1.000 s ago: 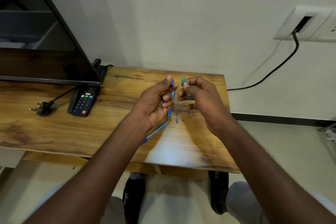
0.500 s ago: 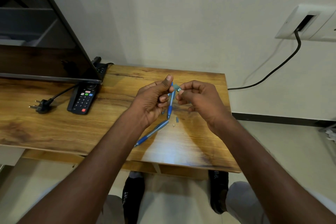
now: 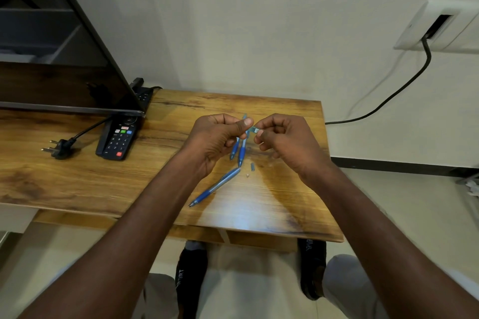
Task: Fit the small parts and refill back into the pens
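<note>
Both hands have closed together above the counter: left hand grips a pen, right hand pinches its clip, assembly likely nearing.

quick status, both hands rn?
Left hand: grips upright blue pen by its top.
Right hand: pinches small pale clip piece against the pen's top.

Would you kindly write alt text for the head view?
Left hand holds a blue pen upright while the right hand pinches a small pen part against it, above a wooden table with another pen and a remote.
</note>
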`<state>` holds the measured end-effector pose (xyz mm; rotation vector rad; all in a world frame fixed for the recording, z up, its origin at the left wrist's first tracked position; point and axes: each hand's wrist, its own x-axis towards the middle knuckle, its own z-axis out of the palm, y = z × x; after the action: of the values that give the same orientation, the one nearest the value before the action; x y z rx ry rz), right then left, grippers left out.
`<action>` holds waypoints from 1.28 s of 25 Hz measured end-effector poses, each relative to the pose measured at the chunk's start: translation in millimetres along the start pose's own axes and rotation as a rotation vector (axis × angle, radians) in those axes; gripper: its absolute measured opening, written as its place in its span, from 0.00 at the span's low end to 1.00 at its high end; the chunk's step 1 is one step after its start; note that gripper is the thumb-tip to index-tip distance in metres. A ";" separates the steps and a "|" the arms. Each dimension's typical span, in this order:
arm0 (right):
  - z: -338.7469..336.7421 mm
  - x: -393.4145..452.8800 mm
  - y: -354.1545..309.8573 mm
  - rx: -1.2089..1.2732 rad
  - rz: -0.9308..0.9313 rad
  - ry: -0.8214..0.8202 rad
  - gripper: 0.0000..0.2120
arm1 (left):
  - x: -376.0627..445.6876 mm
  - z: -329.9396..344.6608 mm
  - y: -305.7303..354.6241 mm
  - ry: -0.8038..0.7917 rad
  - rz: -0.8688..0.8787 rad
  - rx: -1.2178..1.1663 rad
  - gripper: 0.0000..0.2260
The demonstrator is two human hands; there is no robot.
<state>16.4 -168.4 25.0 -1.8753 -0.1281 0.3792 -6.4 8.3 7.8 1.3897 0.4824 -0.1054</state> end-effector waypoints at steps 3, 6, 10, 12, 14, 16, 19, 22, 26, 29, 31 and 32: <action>0.1 0.5 -0.2 -0.005 0.029 -0.025 0.09 | 1.0 -0.4 -1.4 -0.012 -0.013 0.023 0.12; 0.7 1.7 -0.3 0.027 0.073 -0.042 0.10 | 2.1 -0.5 -1.5 -0.051 -0.057 -0.042 0.07; -2.0 2.0 -2.6 0.048 0.133 -0.053 0.10 | 1.4 -2.7 2.6 -0.140 -0.137 -0.112 0.03; -1.5 0.6 -3.4 0.031 0.135 -0.087 0.10 | 0.4 -4.8 5.1 -0.180 -0.178 -0.117 0.04; -0.6 0.2 -2.8 0.076 0.143 -0.095 0.11 | 0.8 -6.5 5.6 -0.199 -0.198 -0.150 0.05; -0.7 1.3 -1.8 0.107 0.148 -0.078 0.11 | 2.1 -7.1 5.1 -0.216 -0.208 -0.187 0.04; -1.1 1.9 -1.3 0.110 0.140 -0.054 0.10 | 2.7 -5.3 3.7 -0.231 -0.226 -0.245 0.05; -0.8 -0.5 -2.6 0.129 0.132 -0.067 0.09 | 3.4 -3.5 2.4 -0.219 -0.226 -0.263 0.05; -0.1 -2.3 -5.1 0.146 0.134 -0.082 0.09 | 4.5 -3.5 0.5 -0.187 -0.206 -0.257 0.05; 0.8 -2.3 -4.9 0.138 0.144 -0.077 0.09 | 5.2 -2.9 -1.1 -0.131 -0.157 -0.194 0.07; 2.4 -1.8 -4.3 0.102 0.144 -0.064 0.09 | 5.9 -3.1 -2.3 -0.073 -0.108 -0.094 0.09; 3.4 -1.4 -4.0 0.078 0.143 -0.056 0.10 | 5.7 -2.4 -3.1 -0.055 -0.094 -0.052 0.09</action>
<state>14.5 -164.3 28.1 -1.8022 -0.0159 0.5277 -3.0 11.2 2.5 1.3104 0.5014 -0.2053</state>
